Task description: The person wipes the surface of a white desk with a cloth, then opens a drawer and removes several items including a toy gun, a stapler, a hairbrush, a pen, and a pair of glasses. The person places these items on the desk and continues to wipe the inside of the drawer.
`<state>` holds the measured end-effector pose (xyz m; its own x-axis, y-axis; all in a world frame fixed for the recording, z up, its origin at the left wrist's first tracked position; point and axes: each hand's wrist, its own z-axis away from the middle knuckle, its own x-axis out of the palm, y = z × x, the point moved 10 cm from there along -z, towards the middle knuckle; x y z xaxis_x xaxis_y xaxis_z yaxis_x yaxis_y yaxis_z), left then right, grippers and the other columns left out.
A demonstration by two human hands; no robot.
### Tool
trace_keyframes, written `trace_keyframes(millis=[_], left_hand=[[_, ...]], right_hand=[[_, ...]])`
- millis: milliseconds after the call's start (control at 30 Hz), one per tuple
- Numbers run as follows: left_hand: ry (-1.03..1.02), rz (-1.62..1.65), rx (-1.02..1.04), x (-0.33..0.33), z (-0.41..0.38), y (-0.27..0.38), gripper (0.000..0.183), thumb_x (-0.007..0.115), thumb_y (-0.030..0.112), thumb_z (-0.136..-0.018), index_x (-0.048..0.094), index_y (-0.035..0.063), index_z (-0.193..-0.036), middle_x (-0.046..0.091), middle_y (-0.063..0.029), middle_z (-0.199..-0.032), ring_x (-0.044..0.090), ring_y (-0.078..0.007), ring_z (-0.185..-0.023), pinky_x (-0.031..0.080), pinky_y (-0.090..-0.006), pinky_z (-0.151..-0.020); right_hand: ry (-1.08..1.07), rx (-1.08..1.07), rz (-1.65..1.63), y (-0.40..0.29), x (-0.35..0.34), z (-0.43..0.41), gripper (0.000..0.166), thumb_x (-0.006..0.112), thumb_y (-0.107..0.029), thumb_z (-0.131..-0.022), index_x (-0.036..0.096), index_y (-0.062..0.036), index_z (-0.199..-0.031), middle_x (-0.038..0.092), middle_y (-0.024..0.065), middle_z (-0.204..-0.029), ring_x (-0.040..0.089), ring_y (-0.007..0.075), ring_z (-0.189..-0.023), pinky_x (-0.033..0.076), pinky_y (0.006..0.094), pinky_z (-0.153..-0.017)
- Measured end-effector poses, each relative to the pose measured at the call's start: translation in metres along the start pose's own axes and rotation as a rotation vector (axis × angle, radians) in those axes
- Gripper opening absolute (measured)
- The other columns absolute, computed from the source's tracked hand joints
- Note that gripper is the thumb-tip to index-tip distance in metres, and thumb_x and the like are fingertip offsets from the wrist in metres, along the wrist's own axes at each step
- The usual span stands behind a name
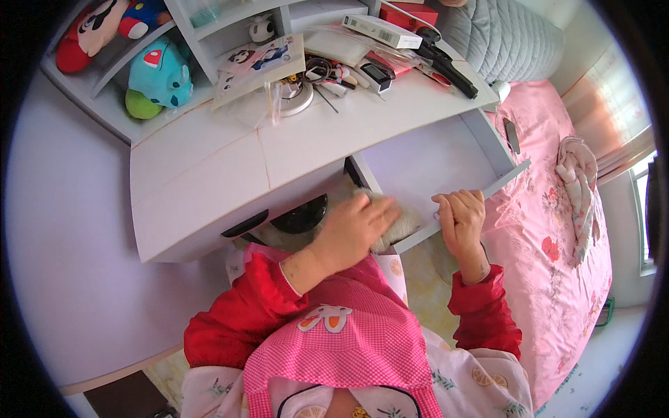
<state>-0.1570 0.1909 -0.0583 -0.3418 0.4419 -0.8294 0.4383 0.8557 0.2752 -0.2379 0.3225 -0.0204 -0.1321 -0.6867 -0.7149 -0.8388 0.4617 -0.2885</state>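
Observation:
A desk drawer (434,151) stands pulled out, its pale interior showing. My left hand (358,222), blurred, has a fluffy beige cloth (400,230) under its palm and fingers, at the drawer's near left corner. The hand covers part of the cloth, and its fingertips are indistinct. At the drawer's front panel (504,177), my right hand (461,211) has its fingers curled over the top edge. Below the desktop, left of the open drawer, a round black object (300,214) is partly hidden by my left arm.
On the white desktop (209,172) lie a clear plastic bag (251,107), a round white stand (298,102), a white box (381,31) and a black toy-like gun (447,65). Plush toys (162,73) fill the shelf. A pink bed (554,224) flanks the drawer's right side.

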Motion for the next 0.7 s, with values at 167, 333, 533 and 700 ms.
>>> trace_keyframes(millis=[167,333,533,700], left_hand=[[0.051,-0.233,-0.261,-0.001,-0.001,-0.049,0.053,0.056,0.004,-0.075,0.055,0.0031,-0.128,0.048,-0.0094,-0.139,0.055,-0.0277,-0.092,0.048,-0.0355,-0.086],[0.0,0.092,-0.02,0.0,0.007,-0.002,0.041,0.054,0.007,-0.08,0.062,0.0029,-0.12,0.054,-0.012,-0.134,0.057,-0.0267,-0.095,0.048,-0.0362,-0.088],[-0.274,0.88,-0.33,-0.006,0.029,-0.016,0.044,0.07,0.008,-0.075,0.063,0.0025,-0.118,0.065,-0.0121,-0.118,0.06,-0.0213,-0.106,0.047,-0.0331,-0.092],[-0.198,1.373,-0.504,-0.021,0.053,-0.009,0.044,0.075,0.004,-0.073,0.063,0.0029,-0.116,0.058,-0.0112,-0.121,0.052,-0.0194,-0.115,0.037,-0.0324,-0.1]], right_hand=[[-0.009,-0.011,0.011,-0.002,0.0,0.0,0.012,0.061,-0.009,-0.083,0.067,-0.0057,-0.074,0.062,0.0039,-0.065,0.055,0.0219,-0.061,0.036,0.036,-0.064],[-0.013,-0.002,0.024,-0.001,0.001,0.0,0.012,0.06,-0.01,-0.084,0.068,-0.0056,-0.075,0.064,0.0047,-0.068,0.057,0.0228,-0.062,0.037,0.0361,-0.065],[-0.047,-0.009,0.001,-0.001,-0.001,0.0,0.008,0.061,-0.008,-0.083,0.068,-0.0044,-0.08,0.063,0.0062,-0.071,0.057,0.0241,-0.066,0.038,0.0361,-0.068],[0.081,0.095,-0.226,-0.016,-0.023,0.01,0.013,0.062,-0.006,-0.081,0.066,-0.0016,-0.093,0.062,0.0135,-0.091,0.058,0.0301,-0.084,0.043,0.039,-0.081]])
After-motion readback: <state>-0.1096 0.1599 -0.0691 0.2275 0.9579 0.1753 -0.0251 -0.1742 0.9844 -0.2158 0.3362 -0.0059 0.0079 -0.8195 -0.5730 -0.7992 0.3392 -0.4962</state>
